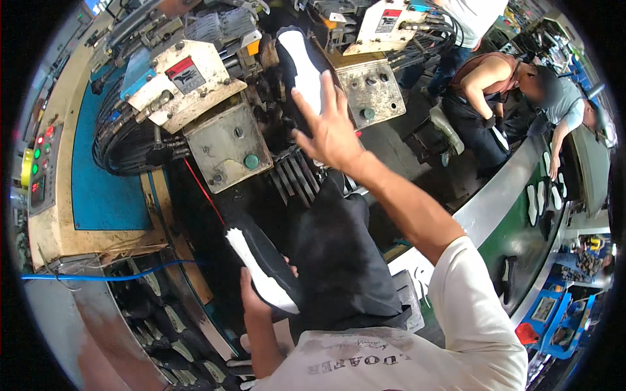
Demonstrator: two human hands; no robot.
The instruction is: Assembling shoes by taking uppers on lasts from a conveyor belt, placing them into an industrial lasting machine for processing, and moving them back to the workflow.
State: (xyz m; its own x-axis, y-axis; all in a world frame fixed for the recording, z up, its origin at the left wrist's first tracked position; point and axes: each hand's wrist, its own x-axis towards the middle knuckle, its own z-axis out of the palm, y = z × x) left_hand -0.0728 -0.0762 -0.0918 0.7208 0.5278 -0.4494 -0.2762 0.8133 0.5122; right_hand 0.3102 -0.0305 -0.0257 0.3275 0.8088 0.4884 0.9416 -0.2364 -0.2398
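My left hand [253,297] is wrapped round a black shoe upper with a white sole side [255,266], held beside my left thigh with the white face up. Stretched forward, my right hand [334,135] has its fingers spread over a second black shoe upper with a white bottom [301,57]. That shoe sits between the jaws of the machine, tilted away from me. The fingertips overlap its near end; whether they press on it I cannot tell.
Left and right of the shoe stand metal control boxes [225,146] with green buttons. A button panel [44,163] is at far left, above racked shoes [173,319]. On the right, a green conveyor [499,251] carries shoe pieces, and a seated person [482,85] holds a shoe.
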